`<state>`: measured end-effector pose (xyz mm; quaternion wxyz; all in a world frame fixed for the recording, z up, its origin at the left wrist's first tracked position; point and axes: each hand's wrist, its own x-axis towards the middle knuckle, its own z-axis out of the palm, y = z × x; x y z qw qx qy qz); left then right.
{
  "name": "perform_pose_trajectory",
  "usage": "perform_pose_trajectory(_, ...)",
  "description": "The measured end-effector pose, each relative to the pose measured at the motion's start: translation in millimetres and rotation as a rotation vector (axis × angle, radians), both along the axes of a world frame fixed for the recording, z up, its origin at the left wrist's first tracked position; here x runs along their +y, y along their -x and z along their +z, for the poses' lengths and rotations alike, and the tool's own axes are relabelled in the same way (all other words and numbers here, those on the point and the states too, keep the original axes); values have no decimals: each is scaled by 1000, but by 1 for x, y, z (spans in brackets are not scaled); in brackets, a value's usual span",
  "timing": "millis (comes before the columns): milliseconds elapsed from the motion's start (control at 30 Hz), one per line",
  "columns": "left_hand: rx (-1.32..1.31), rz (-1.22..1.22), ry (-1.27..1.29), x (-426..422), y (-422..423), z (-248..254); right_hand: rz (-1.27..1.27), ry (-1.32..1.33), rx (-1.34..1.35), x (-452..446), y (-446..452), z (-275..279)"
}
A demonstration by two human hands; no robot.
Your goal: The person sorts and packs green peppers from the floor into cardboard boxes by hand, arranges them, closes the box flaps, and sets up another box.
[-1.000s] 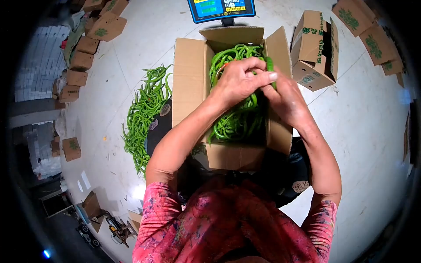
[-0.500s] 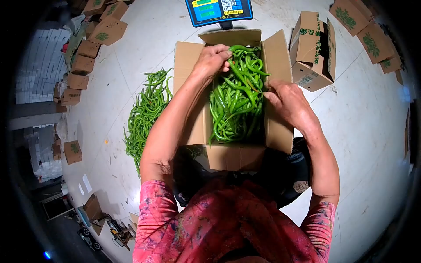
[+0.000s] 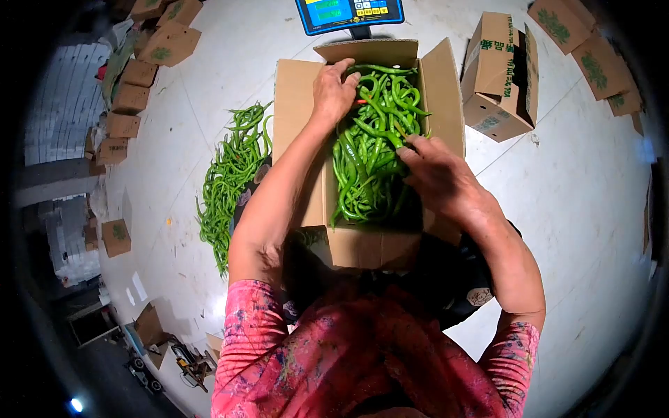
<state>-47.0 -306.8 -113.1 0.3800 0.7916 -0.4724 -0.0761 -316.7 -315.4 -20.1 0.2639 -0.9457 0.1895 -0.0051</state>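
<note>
An open cardboard box [image 3: 306, 139] holds many long green chili peppers [image 3: 373, 157], a red one among them. My left hand [image 3: 336, 92] is at the box's far left corner, fingers apart, touching the inner edge beside the peppers. Over the right side of the box, my right hand [image 3: 444, 174] has its thumb and fingers closed on a green chili pepper at the top of the heap. Its palm side is hidden. On the floor left of the box lies a loose pile of green chili peppers [image 3: 233, 181].
A scale display [image 3: 352, 14] stands just beyond the box. Another cardboard box [image 3: 498, 76] with green print sits to the right. More cartons [image 3: 171, 43] line the far left, and others [image 3: 592, 63] the far right. My knees flank the near side.
My left hand has moved slightly left and its fingers have spread from a pinch. My right hand has come inward and nearer, from the right flap onto the peppers.
</note>
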Motion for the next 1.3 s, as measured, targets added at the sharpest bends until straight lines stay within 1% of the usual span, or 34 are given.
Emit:
perform_pose_trajectory(67, -73, -93, 66, 13, 6, -1, 69, 73, 11, 2, -5, -18)
perform_pose_trajectory(100, -205, -156, 73, 16, 6, -17, 99, 116, 12, 3, -7, -30)
perform_pose_trajectory(133, -333, -163, 93, 25, 19, -26, 131, 159, 13, 4, -11, -39)
perform_pose_trajectory(200, -449, -239, -95, 41, 35, -30, 102, 179, 65, 7, -18, -47)
perform_pose_trajectory(233, -454, -189, -93, 40, 38, -26, 82, 193, 93, 5, -21, -47)
perform_pose_trajectory(333, -517, -212, 111, 28, 40, -10, 50, 162, 235, 3, -27, -45)
perform_pose_trajectory(367, -500, -276, 98, 25, 45, -5, -21, 101, 215, 4, -28, -55)
perform_pose_trajectory(400, -493, -340, 38, 21, 53, 1, -87, 37, 191, 7, -29, -75)
perform_pose_trajectory(467, -539, -548, -79, 12, 59, -16, -71, 46, 191, 10, -34, -77)
perform_pose_trajectory(500, -424, -583, -230, 12, 61, -25, 8, 115, 220, 11, -33, -63)
perform_pose_trajectory(533, -445, -593, -296, 13, 62, -32, 86, 186, 253, 13, -30, -53)
perform_pose_trajectory(600, -503, -614, -413, 5, 62, -35, 37, 277, 207, 18, -26, -63)
perform_pose_trajectory(633, -465, -623, -491, 1, 62, -33, 23, 315, 181, 22, -26, -67)
perform_pose_trajectory(733, -437, -626, -524, -2, 60, -30, -3, 306, 195, 20, -24, -61)
perform_pose_trajectory(767, -367, -624, -559, -4, 58, -30, 13, 271, 221, 18, -22, -56)
perform_pose_trajectory(800, -332, -584, -414, 2, 56, -20, 29, 233, 247, 13, -22, -44)
perform_pose_trajectory(867, -17, -596, -210, 1, 36, -3, 60, 178, 280, 9, -24, -40)
perform_pose_trajectory(933, 27, -550, 32, 19, 29, 32, 101, 162, 295, 5, -28, -42)
perform_pose_trajectory(967, -67, -571, 29, 28, 21, 40, 116, 173, 319, 3, -31, -44)
perform_pose_trajectory(1067, 60, -567, -211, 67, 28, 54, -6, 98, 210, -2, -31, -30)
perform_pose_trajectory(1100, 8, -552, -263, 77, 34, 54, -79, 61, 259, -3, -35, -9)
perform_pose_trajectory(1133, -114, -542, -180, 86, 40, 44, -134, 11, 118, -9, -26, -8)
perform_pose_trajectory(1200, -251, -483, -67, 91, 49, 29, -225, 67, 12, -13, -20, -4)
perform_pose_trajectory(1300, -447, -495, -188, 79, 58, 7, -244, 59, -124, -17, -8, 1)
